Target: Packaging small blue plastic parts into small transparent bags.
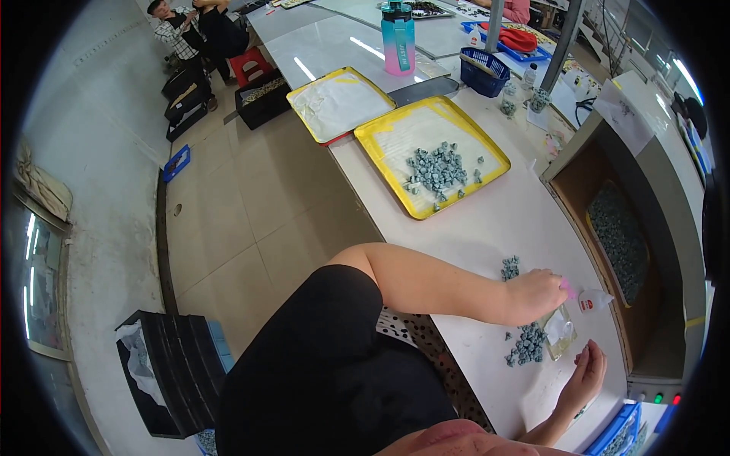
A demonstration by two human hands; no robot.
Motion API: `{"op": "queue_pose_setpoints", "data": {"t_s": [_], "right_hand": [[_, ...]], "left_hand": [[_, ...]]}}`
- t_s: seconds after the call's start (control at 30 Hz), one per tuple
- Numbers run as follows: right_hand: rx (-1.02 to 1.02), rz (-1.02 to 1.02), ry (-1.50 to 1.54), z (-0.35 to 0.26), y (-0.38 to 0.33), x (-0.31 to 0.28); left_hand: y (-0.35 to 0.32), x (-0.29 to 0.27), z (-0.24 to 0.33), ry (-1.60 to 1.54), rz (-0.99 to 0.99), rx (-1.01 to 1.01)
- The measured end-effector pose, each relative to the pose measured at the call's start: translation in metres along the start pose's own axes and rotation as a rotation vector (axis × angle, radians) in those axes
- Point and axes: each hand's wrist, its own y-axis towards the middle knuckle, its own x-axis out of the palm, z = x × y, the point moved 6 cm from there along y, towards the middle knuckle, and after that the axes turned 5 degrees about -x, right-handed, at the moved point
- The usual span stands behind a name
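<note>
Small grey-blue parts (528,346) are lying in a loose heap on the white worktable (487,228), and this heap is serving as the landmark. Just right of the heap, a small clear plastic bag (561,331) is lying flat on the table, touching the heap's edge. Above the heap, the left hand (538,295) is closing its fingers around something pink (568,288), of which only a tip is showing, so what it is cannot be told. Just right of that hand, above and right of the heap, a small white packet with a red round mark (591,301) is resting on the table. Below and right of the heap, the right hand (585,371) is hovering with fingers loosely curled and holding nothing. A second, smaller cluster of grey-blue parts (510,267) is sitting above the heap, beside the left wrist. Further up the table from the heap, a yellow-rimmed tray (395,178) is carrying a pile of the same parts (436,171) on a white liner. Up and left of that, another yellow-rimmed tray (303,95) is showing only crumpled white lining. Right of the heap, a brown box-like bin (578,182) is holding a dark mass of grey parts (620,239). Far up the table, a pink-and-teal water bottle (398,42) is standing upright near a blue plastic basket (487,76).
</note>
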Motion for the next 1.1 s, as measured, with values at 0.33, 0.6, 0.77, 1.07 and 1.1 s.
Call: {"op": "queue_pose_setpoints", "data": {"t_s": [0.33, 0.6, 0.77, 1.07, 1.1], "right_hand": [[-0.086, 0.062, 0.068, -0.010, -0.006, -0.004], [-0.087, 0.044, 0.278, -0.003, -0.004, 0.028], [-0.077, 0.070, 0.238, 0.010, 0.011, 0.018], [-0.108, 0.110, 0.186, 0.036, 0.011, 0.007], [-0.133, 0.113, 0.182, 0.036, 0.009, 0.008]], "left_hand": [[0.001, 0.005, 0.011, -0.195, 0.119, 0.101], [0.013, 0.042, 0.022, -0.589, 0.039, 0.049], [0.032, 0.051, 0.023, -0.617, 0.102, 0.009], [0.047, 0.083, 0.029, -0.641, 0.077, -0.081], [0.047, 0.084, 0.030, -0.633, 0.065, -0.081]]}}
